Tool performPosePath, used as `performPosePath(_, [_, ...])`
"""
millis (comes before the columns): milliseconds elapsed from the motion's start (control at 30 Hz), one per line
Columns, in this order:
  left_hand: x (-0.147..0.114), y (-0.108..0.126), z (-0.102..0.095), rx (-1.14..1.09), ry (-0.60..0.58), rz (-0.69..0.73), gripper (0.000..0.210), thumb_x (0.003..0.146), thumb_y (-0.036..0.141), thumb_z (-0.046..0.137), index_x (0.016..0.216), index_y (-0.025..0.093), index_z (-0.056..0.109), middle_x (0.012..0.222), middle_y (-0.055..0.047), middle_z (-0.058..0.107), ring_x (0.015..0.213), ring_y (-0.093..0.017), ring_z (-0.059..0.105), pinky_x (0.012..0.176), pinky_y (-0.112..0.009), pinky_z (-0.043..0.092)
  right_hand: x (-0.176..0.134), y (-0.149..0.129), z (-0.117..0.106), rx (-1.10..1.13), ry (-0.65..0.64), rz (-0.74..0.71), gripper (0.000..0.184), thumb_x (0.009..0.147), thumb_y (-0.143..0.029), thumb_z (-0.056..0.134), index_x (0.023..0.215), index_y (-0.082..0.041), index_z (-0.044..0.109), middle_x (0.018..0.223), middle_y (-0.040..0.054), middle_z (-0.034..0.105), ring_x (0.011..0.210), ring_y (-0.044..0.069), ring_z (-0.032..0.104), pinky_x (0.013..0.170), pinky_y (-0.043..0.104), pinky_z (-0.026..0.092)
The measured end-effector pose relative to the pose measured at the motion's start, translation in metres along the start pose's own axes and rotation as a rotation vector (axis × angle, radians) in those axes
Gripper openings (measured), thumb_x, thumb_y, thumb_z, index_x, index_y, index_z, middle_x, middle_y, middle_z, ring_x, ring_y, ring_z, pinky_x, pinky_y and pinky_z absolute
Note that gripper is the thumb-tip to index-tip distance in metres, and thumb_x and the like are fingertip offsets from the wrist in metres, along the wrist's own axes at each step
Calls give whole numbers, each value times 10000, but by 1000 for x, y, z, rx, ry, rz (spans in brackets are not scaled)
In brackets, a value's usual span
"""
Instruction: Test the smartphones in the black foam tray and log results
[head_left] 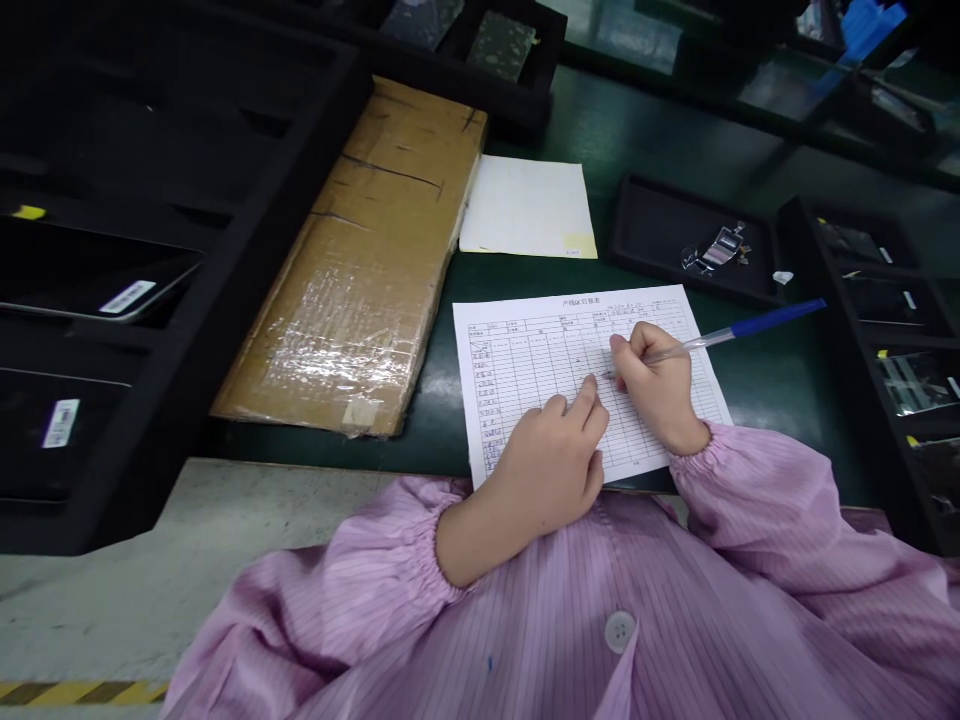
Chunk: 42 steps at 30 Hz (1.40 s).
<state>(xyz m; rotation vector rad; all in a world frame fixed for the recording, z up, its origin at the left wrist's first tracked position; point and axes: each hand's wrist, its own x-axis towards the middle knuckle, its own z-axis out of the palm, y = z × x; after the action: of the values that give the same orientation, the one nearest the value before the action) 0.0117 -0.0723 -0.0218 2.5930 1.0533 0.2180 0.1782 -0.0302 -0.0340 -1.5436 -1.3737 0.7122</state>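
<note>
A printed form (517, 400) with a ruled grid and handwriting down its left column lies at the table's near edge. My right hand (660, 385) grips a pen (712, 338) with a clear barrel and a blue cap at its upper end; its tip is low over the grid, partly hidden by my fingers. My left hand (559, 455) rests on the sheet, index finger stretched toward the pen tip, the other fingers loosely bent, nothing held in it. Beyond the form lies a blank white sheet (525, 205) with a yellowish corner.
A film-wrapped cardboard slab (367, 270) lies to the left, beside a large black tray (247, 260) holding dark flat devices. A small black tray (645, 225) holds a metal wristwatch-like item (720, 250). Another black tray (832, 330) with flat parts stands at the right.
</note>
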Motion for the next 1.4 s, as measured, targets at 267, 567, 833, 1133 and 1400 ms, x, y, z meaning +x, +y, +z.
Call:
performPosePath(267, [-21, 4, -9, 58, -24, -12, 494, 955, 298, 571, 1372, 36, 530, 1517, -194, 515, 1128, -294, 613, 853, -421, 557, 1, 2, -5, 73, 76, 48, 447, 907, -415, 681, 594, -249, 408, 433, -54, 483, 413, 114, 432, 486, 292, 366])
performPosePath(567, [-106, -19, -28, 141, 62, -341, 421, 985, 288, 536, 1334, 59, 587, 1400, -167, 633, 1257, -336, 601, 970, -480, 558, -1, 2, -10, 75, 37, 67, 419, 925, -553, 649, 681, -251, 493, 483, -53, 475, 436, 123, 444, 450, 286, 351])
performPosePath(833, [-116, -28, -18, 97, 110, -260, 552, 920, 271, 660, 1427, 130, 492, 1465, -168, 576, 1344, -327, 553, 1042, -487, 533, 0, 3, -10, 98, -1, 52, 426, 932, -595, 615, 699, -247, 537, 523, -33, 527, 433, 115, 430, 434, 287, 336])
performPosePath(1133, [-114, -30, -14, 17, 276, -109, 325, 935, 162, 540, 1246, 132, 627, 1336, -175, 657, 1168, -321, 645, 926, -495, 576, 0, 4, -11, 140, -38, 26, 395, 945, -592, 593, 763, -242, 592, 599, -15, 599, 459, 116, 461, 455, 282, 353])
performPosePath(1400, [-88, -34, 10, -1045, 451, -579, 648, 1000, 356, 423, 1590, 212, 195, 1490, -189, 525, 1023, -205, 704, 804, -369, 619, 1, 10, -7, 201, -16, 13, 382, 938, -574, 613, 802, -219, 587, 624, -23, 619, 451, 86, 449, 456, 250, 329])
